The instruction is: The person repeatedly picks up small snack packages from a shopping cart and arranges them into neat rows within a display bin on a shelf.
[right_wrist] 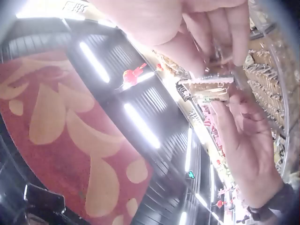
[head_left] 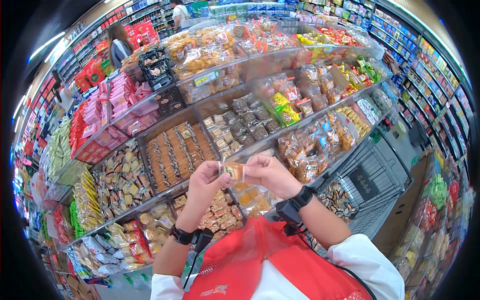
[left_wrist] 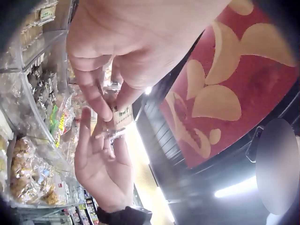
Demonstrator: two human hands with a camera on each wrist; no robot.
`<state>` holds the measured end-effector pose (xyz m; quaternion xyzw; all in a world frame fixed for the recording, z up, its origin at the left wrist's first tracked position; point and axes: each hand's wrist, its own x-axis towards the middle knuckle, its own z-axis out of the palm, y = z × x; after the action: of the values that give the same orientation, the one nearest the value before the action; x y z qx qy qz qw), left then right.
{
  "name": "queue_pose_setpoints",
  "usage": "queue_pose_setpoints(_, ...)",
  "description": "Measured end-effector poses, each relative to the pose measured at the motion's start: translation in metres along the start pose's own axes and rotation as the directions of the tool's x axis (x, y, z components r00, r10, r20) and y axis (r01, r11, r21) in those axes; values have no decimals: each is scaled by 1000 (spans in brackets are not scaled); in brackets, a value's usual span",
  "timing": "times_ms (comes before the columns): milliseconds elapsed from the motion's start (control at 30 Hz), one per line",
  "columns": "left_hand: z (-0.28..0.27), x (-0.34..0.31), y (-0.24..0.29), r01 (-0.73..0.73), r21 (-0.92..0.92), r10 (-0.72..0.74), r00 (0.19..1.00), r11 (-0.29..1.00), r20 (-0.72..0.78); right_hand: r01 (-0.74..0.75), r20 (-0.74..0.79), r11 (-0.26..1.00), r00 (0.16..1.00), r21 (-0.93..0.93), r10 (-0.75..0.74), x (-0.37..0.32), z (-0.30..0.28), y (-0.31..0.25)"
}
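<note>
A small wrapped snack packet [head_left: 233, 171], brown with a pale label and clear sealed ends, is held up in front of the chest, above the snack bins. My left hand [head_left: 206, 181] pinches its left end, the thumb lying across the label. At the opposite end, my right hand [head_left: 272, 175] pinches the wrapper between thumb and fingers. In the left wrist view, printed characters show on the packet [left_wrist: 123, 116] beside the left thumb. The right wrist view shows the packet [right_wrist: 206, 88] edge-on between both hands.
Below the hands, a divided bin holds rows of brown wrapped snacks [head_left: 175, 157]. Bagged snacks [head_left: 312, 145] fill bins to the right. A shopping cart [head_left: 380, 175] with small packets inside stands at the right. Another person [head_left: 118, 45] is beyond the display.
</note>
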<state>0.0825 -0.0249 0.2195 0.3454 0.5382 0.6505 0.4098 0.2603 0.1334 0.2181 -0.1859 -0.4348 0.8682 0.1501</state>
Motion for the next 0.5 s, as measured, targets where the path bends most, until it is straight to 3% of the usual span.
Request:
queue_pose_setpoints(100, -6, -3, 2, -12, -29, 9, 997, 1000, -78, -24, 15, 995, 1000, -96, 25, 11, -4, 10)
queue_pose_setpoints(200, -27, -1, -1, -7, 20, 9, 995, 1000, -98, 151, 58, 902, 988, -405, -140, 27, 3, 13)
queue_pose_setpoints(267, -43, -3, -6, 7, 59, -3, 998, 998, -67, 291, 175, 704, 956, -648, -235, 29, 28, 10)
queue_pose_setpoints(333, -58, 0, -8, -7, 93, 9, 1000, 996, -15, 413, 313, 394, 903, -822, -294, 43, 43, 14)
queue_pose_setpoints(433, -70, 8, -4, -108, -9, 108, 993, 994, -39, 432, 292, 405, 885, -806, -362, 65, 64, 19)
queue_pose_setpoints(467, -75, 10, -6, -125, -41, 122, 990, 991, -65, 360, 202, 572, 925, -737, -321, 75, 67, 27)
queue_pose_setpoints(500, -83, 12, -8, -144, -70, 137, 987, 987, -89, 327, 167, 663, 941, -674, -294, 83, 70, 32)
